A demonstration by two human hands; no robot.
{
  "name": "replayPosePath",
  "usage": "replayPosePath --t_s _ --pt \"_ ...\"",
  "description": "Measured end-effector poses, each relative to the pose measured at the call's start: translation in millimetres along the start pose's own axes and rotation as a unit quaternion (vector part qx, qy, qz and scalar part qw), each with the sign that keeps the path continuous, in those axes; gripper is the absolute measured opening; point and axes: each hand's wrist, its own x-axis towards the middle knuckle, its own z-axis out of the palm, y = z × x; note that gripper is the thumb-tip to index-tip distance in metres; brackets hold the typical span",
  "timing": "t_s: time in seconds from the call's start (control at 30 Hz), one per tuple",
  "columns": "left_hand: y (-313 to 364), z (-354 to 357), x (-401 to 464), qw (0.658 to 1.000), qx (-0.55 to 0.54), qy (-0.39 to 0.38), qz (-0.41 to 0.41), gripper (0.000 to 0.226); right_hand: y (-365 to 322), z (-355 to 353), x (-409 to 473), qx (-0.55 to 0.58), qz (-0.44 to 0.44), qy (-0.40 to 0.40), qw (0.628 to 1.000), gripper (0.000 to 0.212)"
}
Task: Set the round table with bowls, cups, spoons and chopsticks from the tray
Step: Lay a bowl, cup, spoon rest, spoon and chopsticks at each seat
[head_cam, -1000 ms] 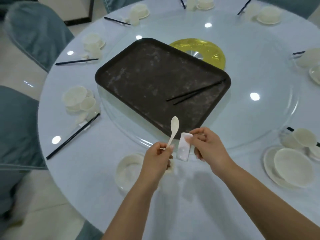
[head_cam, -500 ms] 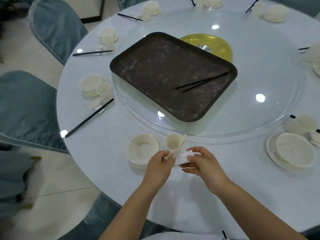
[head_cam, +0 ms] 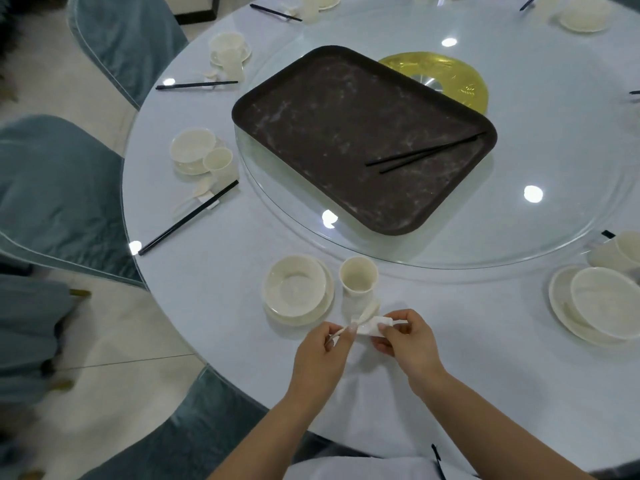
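Spoon and rest held low over the near place setting

The left hand (head_cam: 323, 355) pinches the spoon (head_cam: 366, 312); the right hand (head_cam: 408, 341) pinches a white rest (head_cam: 375, 325), just beside the cup (head_cam: 357, 279) and bowl (head_cam: 295, 285). Chopsticks (head_cam: 426, 152) lie on the tray (head_cam: 311, 109) beyond.

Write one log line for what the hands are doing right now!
left hand: pinches spoon | right hand: holds white rest | place: beside cup | tray: chopsticks left

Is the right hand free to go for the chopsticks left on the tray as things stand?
Probably not yet. The right hand pinches a small white rest, so it is occupied. The path itself looks open: nothing stands between it and the chopsticks on the tray, though they lie at the far right end, a long stretch.
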Motion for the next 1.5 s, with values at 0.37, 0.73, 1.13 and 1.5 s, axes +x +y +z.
replayPosePath --t_s 0.37,0.73,1.13,1.5 --pt "-33 0 1 0.991 0.128 -0.038 -0.028 0.028 11 2 20 -0.203 -0.082 0.014 0.976 0.015" --pt "-35 13 16 0.959 0.277 -0.057 0.007 0.040 16 2 23 -0.241 -0.092 -0.011 0.966 0.013" --pt "-34 20 24 0.960 0.273 -0.067 -0.002 0.042 14 -2 26 -0.280 -0.109 -0.045 0.953 0.011" --pt "-34 22 25 0.958 0.274 -0.079 -0.006 0.044 12 -5 27 -0.276 -0.105 -0.058 0.954 0.011"
